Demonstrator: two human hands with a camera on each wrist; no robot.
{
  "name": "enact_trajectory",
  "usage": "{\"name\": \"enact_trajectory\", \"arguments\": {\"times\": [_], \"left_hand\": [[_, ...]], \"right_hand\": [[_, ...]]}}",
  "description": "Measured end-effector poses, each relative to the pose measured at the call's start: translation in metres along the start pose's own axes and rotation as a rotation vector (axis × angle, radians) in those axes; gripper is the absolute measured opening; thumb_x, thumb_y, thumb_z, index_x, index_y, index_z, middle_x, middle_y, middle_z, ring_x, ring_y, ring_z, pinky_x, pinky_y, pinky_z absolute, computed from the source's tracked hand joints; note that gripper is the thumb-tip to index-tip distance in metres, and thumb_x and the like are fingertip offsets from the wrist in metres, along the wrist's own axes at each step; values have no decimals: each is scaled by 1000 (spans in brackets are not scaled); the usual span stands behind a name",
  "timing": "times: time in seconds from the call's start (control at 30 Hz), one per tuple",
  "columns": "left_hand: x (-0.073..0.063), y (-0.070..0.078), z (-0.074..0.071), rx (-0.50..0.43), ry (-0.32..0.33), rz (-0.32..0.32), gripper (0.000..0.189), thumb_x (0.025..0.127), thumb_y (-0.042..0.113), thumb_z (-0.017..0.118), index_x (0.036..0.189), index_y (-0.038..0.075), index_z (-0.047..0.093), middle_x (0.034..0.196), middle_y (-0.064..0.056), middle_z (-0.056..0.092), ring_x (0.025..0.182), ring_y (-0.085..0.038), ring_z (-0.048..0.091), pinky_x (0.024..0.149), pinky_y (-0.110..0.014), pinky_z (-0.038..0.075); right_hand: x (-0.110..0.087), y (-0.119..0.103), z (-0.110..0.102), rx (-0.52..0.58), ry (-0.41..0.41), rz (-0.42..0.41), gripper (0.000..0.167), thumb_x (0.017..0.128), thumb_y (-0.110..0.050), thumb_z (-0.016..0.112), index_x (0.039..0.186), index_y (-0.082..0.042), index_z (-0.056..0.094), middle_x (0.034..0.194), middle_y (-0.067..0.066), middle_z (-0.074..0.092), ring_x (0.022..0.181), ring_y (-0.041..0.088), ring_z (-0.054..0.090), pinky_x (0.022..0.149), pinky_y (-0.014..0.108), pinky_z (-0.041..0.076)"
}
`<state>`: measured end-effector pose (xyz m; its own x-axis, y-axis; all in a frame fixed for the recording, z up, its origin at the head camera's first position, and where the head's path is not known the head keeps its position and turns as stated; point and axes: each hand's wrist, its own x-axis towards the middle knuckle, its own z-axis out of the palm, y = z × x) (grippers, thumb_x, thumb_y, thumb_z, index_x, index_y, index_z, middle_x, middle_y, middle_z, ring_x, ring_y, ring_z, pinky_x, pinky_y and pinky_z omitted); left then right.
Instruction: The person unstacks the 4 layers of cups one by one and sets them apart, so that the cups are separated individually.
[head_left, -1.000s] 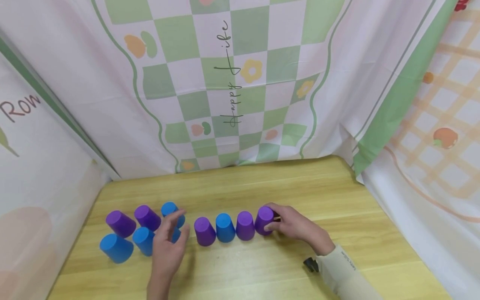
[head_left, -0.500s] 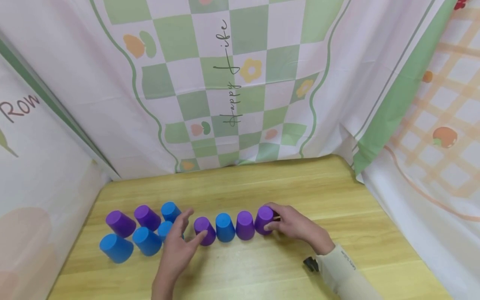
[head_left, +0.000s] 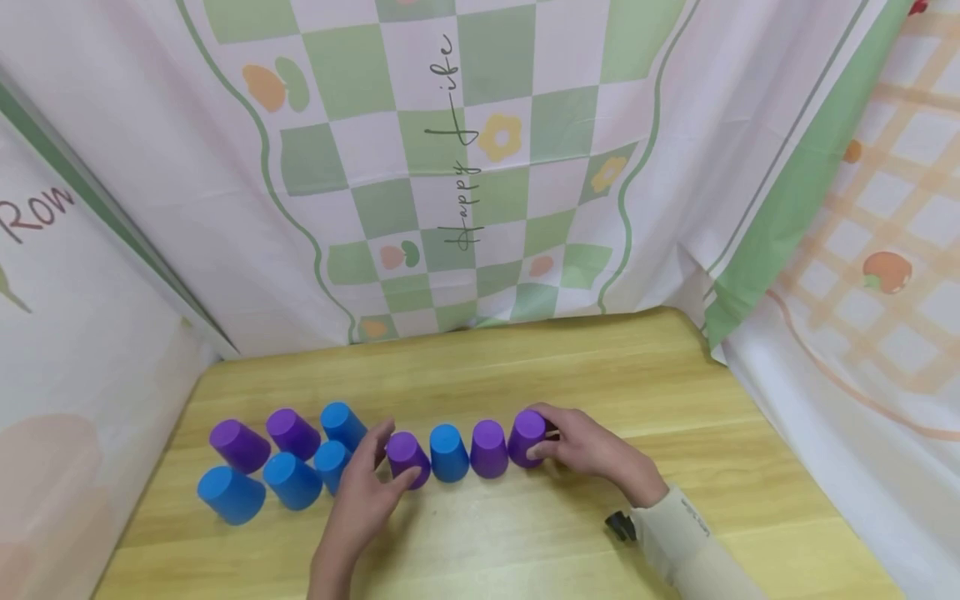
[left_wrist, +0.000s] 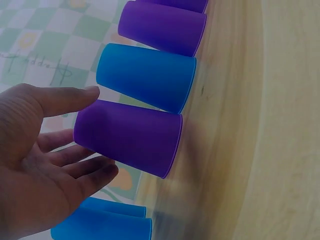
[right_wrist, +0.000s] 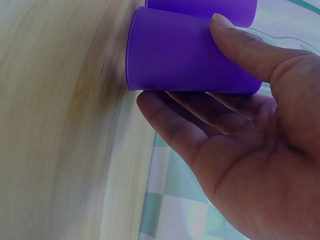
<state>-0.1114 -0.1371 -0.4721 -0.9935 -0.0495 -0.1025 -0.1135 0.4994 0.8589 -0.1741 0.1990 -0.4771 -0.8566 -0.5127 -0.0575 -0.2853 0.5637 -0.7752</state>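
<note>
With the right hand (head_left: 592, 452) I pinch one purple end cup (head_left: 526, 435), presumably bracing the row (head_left: 448, 455); the left hand (head_left: 364, 495), fingers spread, straddles the opposite purple cup (head_left: 406, 453), contact unclear.

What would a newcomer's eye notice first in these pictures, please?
Probably the row of four purple and blue cups on the table, between the left hand and the right hand. Six more cups stand left of it. Behind hangs a green-checked curtain lettered "Happy Life".
</note>
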Motion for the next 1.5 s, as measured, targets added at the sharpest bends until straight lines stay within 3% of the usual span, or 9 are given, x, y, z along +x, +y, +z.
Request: {"name": "enact_trajectory", "arguments": {"times": [0.57,0.8,1.5], "left_hand": [[0,1,2,21,-19,-29,72,96,10,77,160,15,42,160,-16,49,148,-43,47,120,-61,41],[-1,-2,1,12,-24,0,65,98,8,74,157,13,46,157,-19,53,144,-44,51,117,-62,45],[-3,-3,-8,3,-18,4,59,97,7,75,151,14,53,150,-18,59,139,-44,55,114,-62,48]], "right_hand": [[-1,-2,0,16,-4,-2,34,96,-21,77,127,-13,66,119,4,74,117,32,71,104,54,58],[-2,-3,0,18,-5,-10,33,97,-20,76,127,-13,66,119,4,74,117,32,71,104,54,59],[-2,-5,0,14,-5,-3,34,97,-19,76,128,-12,65,119,5,74,117,33,71,103,54,59]]}}
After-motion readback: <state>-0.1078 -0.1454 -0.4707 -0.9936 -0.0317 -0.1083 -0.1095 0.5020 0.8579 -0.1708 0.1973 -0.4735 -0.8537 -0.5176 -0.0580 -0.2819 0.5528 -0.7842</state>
